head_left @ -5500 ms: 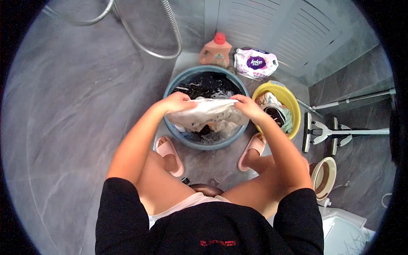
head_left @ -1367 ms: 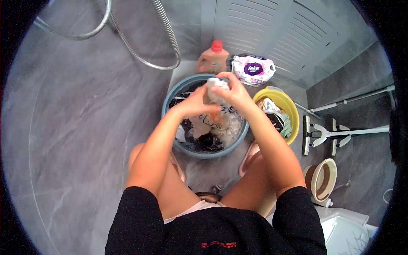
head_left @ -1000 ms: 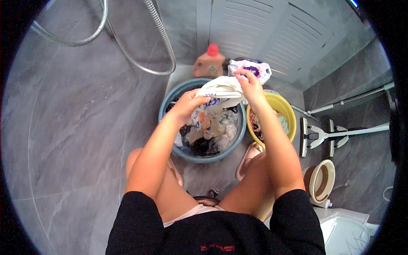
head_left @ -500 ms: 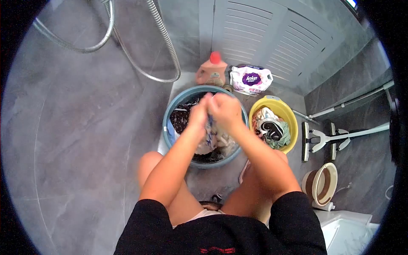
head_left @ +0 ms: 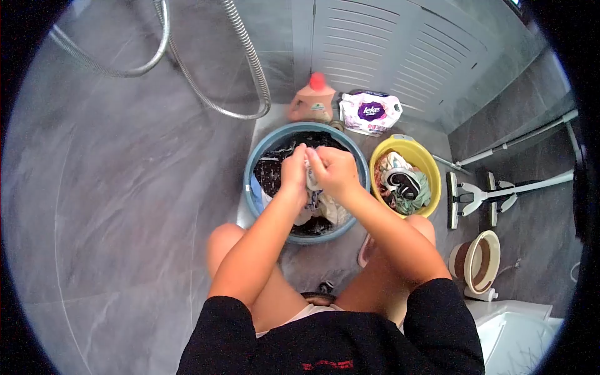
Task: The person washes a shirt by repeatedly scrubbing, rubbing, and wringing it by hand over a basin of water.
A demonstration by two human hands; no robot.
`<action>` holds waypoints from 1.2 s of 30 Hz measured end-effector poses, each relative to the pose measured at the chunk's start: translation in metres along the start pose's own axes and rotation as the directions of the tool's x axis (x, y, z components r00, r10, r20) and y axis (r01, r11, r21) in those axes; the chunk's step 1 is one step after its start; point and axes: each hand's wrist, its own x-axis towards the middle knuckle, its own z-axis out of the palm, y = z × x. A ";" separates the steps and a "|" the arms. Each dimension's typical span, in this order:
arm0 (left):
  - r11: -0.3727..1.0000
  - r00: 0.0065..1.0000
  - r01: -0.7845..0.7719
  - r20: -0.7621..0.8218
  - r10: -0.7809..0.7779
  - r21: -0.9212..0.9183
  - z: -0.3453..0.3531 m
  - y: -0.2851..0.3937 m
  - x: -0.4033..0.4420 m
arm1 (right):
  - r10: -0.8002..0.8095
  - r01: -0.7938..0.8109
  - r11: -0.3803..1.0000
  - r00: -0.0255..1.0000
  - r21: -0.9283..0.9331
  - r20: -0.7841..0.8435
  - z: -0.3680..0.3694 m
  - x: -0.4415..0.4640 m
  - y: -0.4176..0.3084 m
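Note:
Over a blue basin (head_left: 360, 215) of dark water and wet clothes, my two hands grip one wet, light-coloured garment (head_left: 314, 184) with blue marks. My left hand (head_left: 294, 170) is closed round its left side. Close beside it, my right hand (head_left: 336, 169) is closed round the other side, thumb on top. The lower part of the cloth hangs down into the basin, and its exact kind cannot be made out. Dark cloth (head_left: 269, 172) and a pale blue piece (head_left: 257, 192) lie at the basin's left side.
A yellow basin (head_left: 436, 187) with clothes stands to the right. Behind are a pink detergent bottle (head_left: 312, 103) and a white and purple pack (head_left: 370, 112). Mops (head_left: 478, 197) and a beige-brown bucket (head_left: 481, 262) are at right. A metal shower hose (head_left: 253, 69) hangs at upper left.
My hands have lowered slightly toward the basin and keep their grip on the garment. The whole view has shifted a little, so surrounding things appear slightly moved.

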 end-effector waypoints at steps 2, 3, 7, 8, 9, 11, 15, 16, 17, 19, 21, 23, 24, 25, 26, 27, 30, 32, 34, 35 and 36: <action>0.996 0.999 -0.052 0.015 0.051 0.079 0.008 -0.012 -0.006 | 0.102 -0.102 0.995 0.994 0.000 0.051 -0.011 0.008 0.008; 0.980 0.997 -0.080 0.034 0.075 0.180 0.008 -0.022 -0.004 | 0.211 -0.211 0.977 0.973 -0.007 0.094 -0.019 0.014 0.016; 0.437 0.947 -0.286 0.322 -0.010 0.853 0.006 0.009 -0.008 | 0.421 -0.389 0.889 0.902 0.240 -0.098 -0.026 0.030 0.067; 0.426 0.940 -0.331 0.336 0.066 0.842 0.000 0.011 -0.006 | 0.417 -0.383 0.861 0.908 0.335 -0.033 -0.028 0.031 0.063; 0.415 0.927 -0.374 0.348 0.140 0.830 -0.004 0.012 -0.004 | 0.417 -0.385 0.862 0.908 0.331 -0.029 -0.026 0.027 0.057; 0.512 0.904 -0.404 0.418 0.094 0.758 -0.004 0.016 -0.005 | 0.256 -0.222 0.896 0.966 0.385 -0.037 -0.017 0.017 0.020; 0.558 0.762 -0.566 0.644 0.073 0.606 0.000 0.016 0.002 | 0.221 -0.400 0.713 0.907 0.575 0.357 -0.024 0.012 0.023; 0.590 0.808 -0.517 0.581 0.098 0.620 -0.001 0.022 0.000 | 0.146 -0.352 0.693 0.923 0.630 0.356 -0.026 0.018 0.030; 0.621 0.851 -0.467 0.512 0.122 0.629 -0.002 0.028 -0.004 | 0.066 -0.304 0.665 0.934 0.683 0.351 -0.031 0.023 0.030; 0.795 0.912 -0.340 0.383 0.147 0.503 -0.004 0.032 -0.008 | 0.015 -0.254 0.890 0.846 0.379 0.533 -0.045 0.023 0.041; 0.866 0.888 -0.333 0.433 0.155 0.374 -0.010 0.037 -0.009 | -0.107 -0.180 0.922 0.734 0.344 0.671 -0.026 0.005 0.053; 0.860 0.854 -0.412 0.458 0.248 0.303 -0.010 0.049 -0.018 | 0.026 -0.294 0.945 0.498 0.141 0.867 -0.023 -0.005 0.044; 0.841 0.836 -0.466 0.448 0.318 0.273 -0.014 0.055 -0.016 | 0.070 -0.260 0.963 0.505 0.074 0.860 -0.028 0.000 0.041; 0.875 0.855 -0.434 0.404 0.325 0.215 -0.019 0.064 -0.017 | 0.112 -0.223 0.975 0.512 0.006 0.852 -0.030 0.006 0.042; 0.888 0.871 -0.431 0.330 0.364 0.158 -0.022 0.071 -0.013 | 0.104 -0.219 0.974 0.668 0.061 0.736 -0.031 0.005 0.051; 0.895 0.882 -0.434 0.248 0.400 0.100 -0.026 0.077 -0.011 | 0.093 -0.202 0.972 0.798 0.118 0.595 -0.036 0.003 0.065; 0.909 0.898 -0.417 0.168 0.407 0.024 -0.032 0.090 -0.025 | 0.180 -0.294 0.926 0.896 0.239 0.407 -0.053 0.019 0.094; 0.921 0.905 -0.379 0.248 0.347 0.095 -0.028 0.077 -0.023 | 0.115 -0.274 0.927 0.857 0.256 0.503 -0.038 0.007 0.073; 0.906 0.890 -0.375 0.349 0.293 0.198 -0.020 0.067 -0.022 | 0.052 -0.199 0.965 0.785 0.173 0.617 -0.019 -0.011 0.054; 0.923 0.891 -0.330 0.387 0.235 0.199 -0.015 0.065 -0.025 | 0.043 -0.180 0.973 0.759 0.146 0.649 -0.010 -0.019 0.051; 0.923 0.878 -0.333 0.419 0.229 0.193 -0.011 0.064 -0.027 | 0.052 -0.190 0.971 0.760 0.146 0.647 -0.003 -0.024 0.055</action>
